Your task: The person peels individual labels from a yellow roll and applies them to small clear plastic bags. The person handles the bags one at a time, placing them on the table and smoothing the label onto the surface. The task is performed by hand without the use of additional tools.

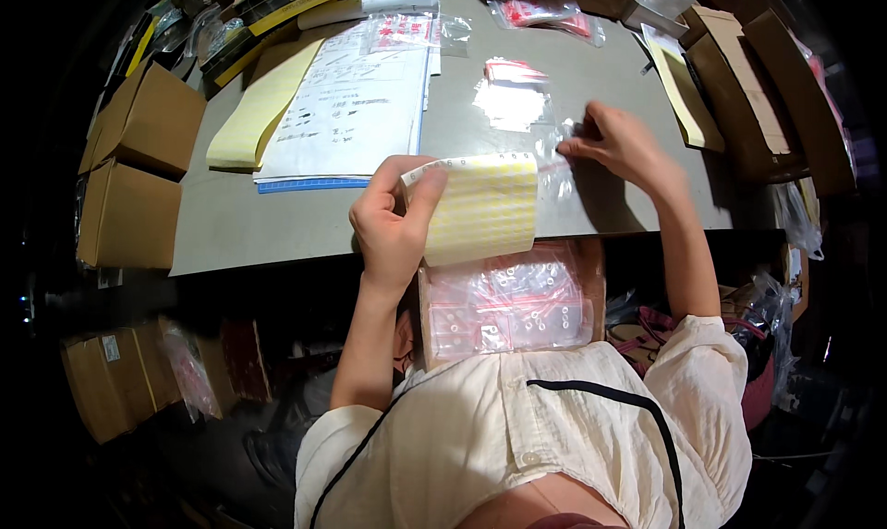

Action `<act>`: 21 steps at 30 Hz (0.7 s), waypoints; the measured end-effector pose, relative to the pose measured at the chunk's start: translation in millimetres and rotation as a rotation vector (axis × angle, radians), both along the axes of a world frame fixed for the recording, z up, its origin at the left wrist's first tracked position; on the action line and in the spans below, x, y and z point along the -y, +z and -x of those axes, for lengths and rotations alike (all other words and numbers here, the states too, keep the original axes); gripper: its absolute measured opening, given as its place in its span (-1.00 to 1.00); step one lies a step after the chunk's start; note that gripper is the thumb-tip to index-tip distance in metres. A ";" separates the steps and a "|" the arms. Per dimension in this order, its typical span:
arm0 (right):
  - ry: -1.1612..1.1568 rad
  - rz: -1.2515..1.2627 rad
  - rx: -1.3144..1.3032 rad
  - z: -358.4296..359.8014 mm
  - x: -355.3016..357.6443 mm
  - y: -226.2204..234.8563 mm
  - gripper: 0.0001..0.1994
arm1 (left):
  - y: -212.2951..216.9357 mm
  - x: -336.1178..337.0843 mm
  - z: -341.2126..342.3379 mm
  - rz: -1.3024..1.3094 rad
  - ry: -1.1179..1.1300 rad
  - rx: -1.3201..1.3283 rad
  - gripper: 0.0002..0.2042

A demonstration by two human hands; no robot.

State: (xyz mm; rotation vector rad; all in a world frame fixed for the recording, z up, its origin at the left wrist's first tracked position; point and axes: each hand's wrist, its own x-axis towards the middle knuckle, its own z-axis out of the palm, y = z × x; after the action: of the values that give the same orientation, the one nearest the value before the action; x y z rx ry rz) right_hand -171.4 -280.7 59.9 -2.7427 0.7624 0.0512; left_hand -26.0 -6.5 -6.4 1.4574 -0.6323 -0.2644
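Note:
My left hand (399, 210) grips a sheet of small yellow labels (480, 206) by its left edge, thumb on the front. The sheet curves upright over the table's near edge. To its right, my right hand (617, 145) is over the table with fingers curled and the thumb toward small clear plastic bags (554, 182). Whatever its fingertips pinch is too small to make out. Just beyond lies a bright pile of small zip bags (513, 95) with red edges. Below the sheet, an open cardboard box (598, 279) holds clear zip bags (508, 312) with small white rings inside.
Papers on a blue-edged clipboard (346, 113) and a yellow sheet (268, 109) lie left on the grey table (222, 229). Cardboard boxes (139, 159) stand at the left edge, and an open carton (739, 85) stands right. Packs of bags (545, 16) lie at the back.

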 end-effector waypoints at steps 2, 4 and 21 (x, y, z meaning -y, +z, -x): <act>0.035 -0.038 -0.146 9.4 -4.4 11.8 -0.29 | 1.1 0.4 1.4 0.037 -0.015 -0.010 -0.87; 0.110 -0.096 -0.097 27.5 -15.3 4.9 -0.23 | 1.4 1.2 1.7 0.061 -0.040 0.005 -0.87; 0.528 -0.071 0.444 -11.7 -77.0 15.9 -0.81 | 3.3 -5.5 -1.8 -0.116 -0.134 0.091 -0.86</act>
State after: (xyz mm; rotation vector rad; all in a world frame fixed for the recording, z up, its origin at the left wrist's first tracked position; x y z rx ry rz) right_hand -159.7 -203.6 75.8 -2.6589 -0.0823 -0.3952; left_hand -24.2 -1.0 -3.1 1.5467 -0.8010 -0.3450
